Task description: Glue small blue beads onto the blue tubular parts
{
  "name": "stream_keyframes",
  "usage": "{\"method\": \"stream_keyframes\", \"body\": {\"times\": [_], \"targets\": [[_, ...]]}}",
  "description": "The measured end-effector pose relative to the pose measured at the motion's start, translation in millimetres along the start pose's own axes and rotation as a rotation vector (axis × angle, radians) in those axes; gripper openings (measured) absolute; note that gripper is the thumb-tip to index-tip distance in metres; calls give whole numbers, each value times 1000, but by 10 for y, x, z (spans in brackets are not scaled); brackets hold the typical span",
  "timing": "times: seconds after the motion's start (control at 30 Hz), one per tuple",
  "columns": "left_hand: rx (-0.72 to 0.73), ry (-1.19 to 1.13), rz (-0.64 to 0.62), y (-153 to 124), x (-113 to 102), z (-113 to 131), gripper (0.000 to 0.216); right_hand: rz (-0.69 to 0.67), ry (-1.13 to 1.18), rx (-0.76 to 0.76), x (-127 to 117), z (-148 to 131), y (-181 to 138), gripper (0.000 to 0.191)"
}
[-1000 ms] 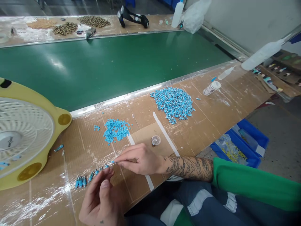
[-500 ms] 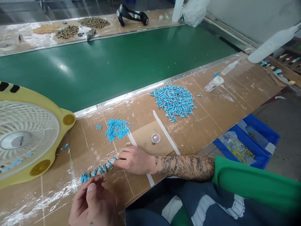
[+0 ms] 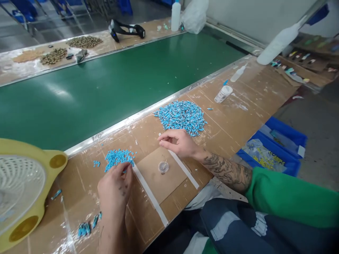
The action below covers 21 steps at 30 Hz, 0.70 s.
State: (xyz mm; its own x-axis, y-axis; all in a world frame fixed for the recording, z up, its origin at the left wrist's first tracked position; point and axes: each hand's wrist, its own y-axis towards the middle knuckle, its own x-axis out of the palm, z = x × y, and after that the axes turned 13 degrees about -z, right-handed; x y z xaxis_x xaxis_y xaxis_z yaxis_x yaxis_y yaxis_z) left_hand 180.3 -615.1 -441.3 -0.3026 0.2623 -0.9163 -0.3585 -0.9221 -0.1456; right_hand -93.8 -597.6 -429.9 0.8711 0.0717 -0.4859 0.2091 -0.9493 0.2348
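Note:
My left hand (image 3: pixel 116 185) is at the near edge of a pile of small blue discs (image 3: pixel 118 157), fingertips pinched together. Whatever may be between them is too small to make out. My right hand (image 3: pixel 178 143) hovers at the near left side of a heap of small blue-and-silver pieces (image 3: pixel 182 114), thumb and fingers curled to a pinch. A tiny pale speck shows by its fingertips; I cannot tell if it is held. Between the hands a small clear dish (image 3: pixel 163 167) with a thin stick sits on a brown sheet (image 3: pixel 148 176). Several blue pieces (image 3: pixel 84 229) lie in a row, partly behind my left forearm.
A yellow fan (image 3: pixel 39 197) stands at the left. Beyond the cardboard-covered table (image 3: pixel 225 123) runs a green conveyor belt (image 3: pixel 119 84). A white tub (image 3: pixel 224 94) and plastic bottles (image 3: pixel 278 44) are at the right. Blue bins (image 3: pixel 291 169) sit below the table's right edge.
My left hand has gone from the row of blue pieces up to the disc pile. My right hand has left the row and reached the blue-and-silver heap. The view has shifted.

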Motion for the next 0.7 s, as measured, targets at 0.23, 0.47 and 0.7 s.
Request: {"method": "stream_keyframes", "body": {"times": [0.23, 0.47, 0.7], "targets": [[53, 380, -198, 545, 9, 181, 40, -108, 88, -60, 65, 283, -68, 16], [76, 504, -278, 671, -51, 285, 38, -125, 186, -116, 16, 381, -126, 20], [72, 647, -439, 794, -126, 444, 35, -146, 182, -164, -25, 372, -152, 16]]}}
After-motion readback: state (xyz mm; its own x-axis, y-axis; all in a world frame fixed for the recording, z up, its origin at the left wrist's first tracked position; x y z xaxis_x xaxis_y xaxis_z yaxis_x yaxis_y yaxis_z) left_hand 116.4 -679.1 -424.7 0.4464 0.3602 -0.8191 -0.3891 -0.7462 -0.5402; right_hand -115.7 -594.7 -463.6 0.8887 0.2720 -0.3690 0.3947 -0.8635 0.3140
